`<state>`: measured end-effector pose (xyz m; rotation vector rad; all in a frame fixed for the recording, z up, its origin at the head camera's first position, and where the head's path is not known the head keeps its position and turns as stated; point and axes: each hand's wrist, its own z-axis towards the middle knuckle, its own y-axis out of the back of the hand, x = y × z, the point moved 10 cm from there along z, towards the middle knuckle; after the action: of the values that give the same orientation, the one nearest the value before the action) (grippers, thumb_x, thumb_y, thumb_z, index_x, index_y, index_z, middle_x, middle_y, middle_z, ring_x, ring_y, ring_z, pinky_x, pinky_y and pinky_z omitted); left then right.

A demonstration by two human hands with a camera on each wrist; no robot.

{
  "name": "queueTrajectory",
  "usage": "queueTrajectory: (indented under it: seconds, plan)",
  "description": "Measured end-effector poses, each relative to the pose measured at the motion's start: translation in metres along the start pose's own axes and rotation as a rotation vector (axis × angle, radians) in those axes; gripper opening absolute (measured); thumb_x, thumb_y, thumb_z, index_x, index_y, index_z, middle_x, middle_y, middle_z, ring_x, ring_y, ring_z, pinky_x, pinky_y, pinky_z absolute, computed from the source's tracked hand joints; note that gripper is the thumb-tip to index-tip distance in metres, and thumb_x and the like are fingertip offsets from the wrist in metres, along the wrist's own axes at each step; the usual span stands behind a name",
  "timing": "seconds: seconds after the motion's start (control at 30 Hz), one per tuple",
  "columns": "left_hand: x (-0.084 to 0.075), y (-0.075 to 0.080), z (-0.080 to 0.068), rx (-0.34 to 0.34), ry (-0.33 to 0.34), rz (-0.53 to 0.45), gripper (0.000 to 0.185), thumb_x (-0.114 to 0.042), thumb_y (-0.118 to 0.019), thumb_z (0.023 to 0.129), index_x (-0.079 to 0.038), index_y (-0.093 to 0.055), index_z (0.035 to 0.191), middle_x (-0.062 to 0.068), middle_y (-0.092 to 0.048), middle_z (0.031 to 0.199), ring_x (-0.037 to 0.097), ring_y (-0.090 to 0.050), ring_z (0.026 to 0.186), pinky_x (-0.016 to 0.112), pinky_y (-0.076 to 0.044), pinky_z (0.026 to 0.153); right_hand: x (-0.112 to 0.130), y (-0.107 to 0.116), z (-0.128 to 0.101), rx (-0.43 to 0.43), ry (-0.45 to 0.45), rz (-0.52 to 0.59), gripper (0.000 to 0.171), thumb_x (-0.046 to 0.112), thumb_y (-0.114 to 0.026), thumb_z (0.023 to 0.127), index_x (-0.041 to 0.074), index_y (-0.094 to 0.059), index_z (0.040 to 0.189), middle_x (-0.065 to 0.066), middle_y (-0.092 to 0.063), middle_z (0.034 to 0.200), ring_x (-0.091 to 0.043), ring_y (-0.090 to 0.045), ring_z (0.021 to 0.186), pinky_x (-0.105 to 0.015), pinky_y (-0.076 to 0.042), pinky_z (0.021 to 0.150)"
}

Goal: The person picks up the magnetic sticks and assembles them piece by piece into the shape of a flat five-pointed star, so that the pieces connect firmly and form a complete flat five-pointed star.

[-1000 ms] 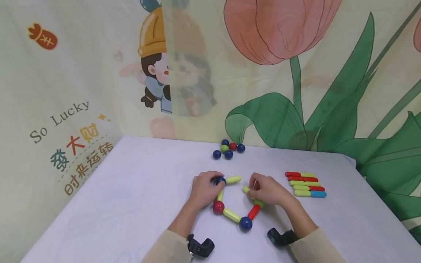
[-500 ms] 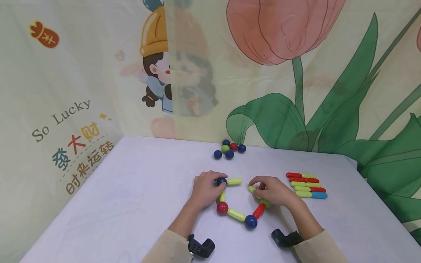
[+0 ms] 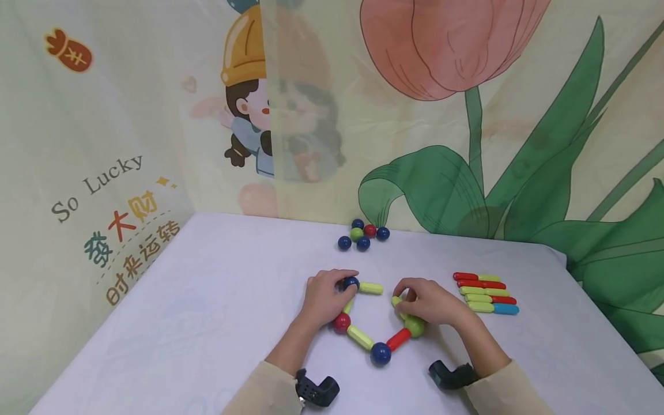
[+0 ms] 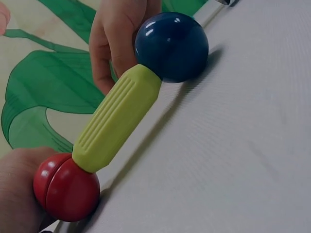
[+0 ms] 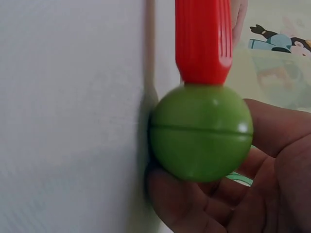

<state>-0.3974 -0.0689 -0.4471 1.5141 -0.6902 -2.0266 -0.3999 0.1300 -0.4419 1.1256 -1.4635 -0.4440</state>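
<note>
A chain of magnetic sticks and balls lies on the white table [image 3: 218, 300]. My left hand [image 3: 343, 281] grips the upper blue ball [image 3: 351, 283], which has a yellow-green stick [image 3: 371, 287] pointing right. Below come a red ball [image 3: 341, 323], a yellow stick [image 3: 359, 337], a lower blue ball [image 3: 380, 353], a red stick [image 3: 398, 339] and a green ball [image 3: 414, 327]. My right hand [image 3: 403, 293] pinches another yellow-green stick [image 3: 396, 301] above the green ball. The right wrist view shows the green ball [image 5: 201, 131] against the palm, joined to the red stick [image 5: 204, 39].
Several loose balls [image 3: 361, 235] cluster near the back wall. A row of spare coloured sticks [image 3: 485, 293] lies to the right of my right hand. Printed cloth walls stand on the left and at the back.
The chain's lower part has swung left: the red ball and the lower blue ball shifted left. The green ball now shows clear of my right hand. Both hands keep their hold.
</note>
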Motion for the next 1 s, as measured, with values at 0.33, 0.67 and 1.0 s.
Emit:
queueTrajectory:
  seconds: [0.33,0.67,1.0]
  plan:
    - [0.003,-0.001,-0.002,0.023,0.018,-0.042,0.034,-0.029,-0.07,0.096,-0.024,-0.073,0.13,0.002,-0.073,0.13,0.028,-0.062,0.125,0.046,-0.04,0.1,0.016,0.018,0.008,0.063,-0.006,-0.032,0.032,0.024,-0.073,0.095,0.009,-0.065,0.122,-0.008,-0.066,0.094,-0.021,-0.064,0.076,-0.033,-0.059,0.065]
    - [0.005,0.005,-0.003,0.005,0.043,-0.04,0.033,-0.029,-0.071,0.096,-0.025,-0.074,0.128,0.003,-0.073,0.127,0.027,-0.062,0.122,0.046,-0.041,0.099,0.061,0.067,0.063,-0.171,0.112,-0.109,0.034,0.021,-0.065,0.099,0.002,-0.066,0.127,-0.02,-0.07,0.114,-0.031,-0.066,0.097,-0.043,-0.059,0.083]
    - [0.002,0.003,-0.002,-0.002,0.005,-0.02,0.032,-0.029,-0.07,0.096,-0.023,-0.074,0.127,0.0,-0.075,0.125,0.024,-0.064,0.119,0.044,-0.042,0.098,0.068,0.045,0.108,-0.079,0.124,-0.216,0.053,0.018,-0.062,0.096,0.002,-0.054,0.146,-0.027,-0.058,0.144,-0.041,-0.058,0.127,-0.055,-0.05,0.106]
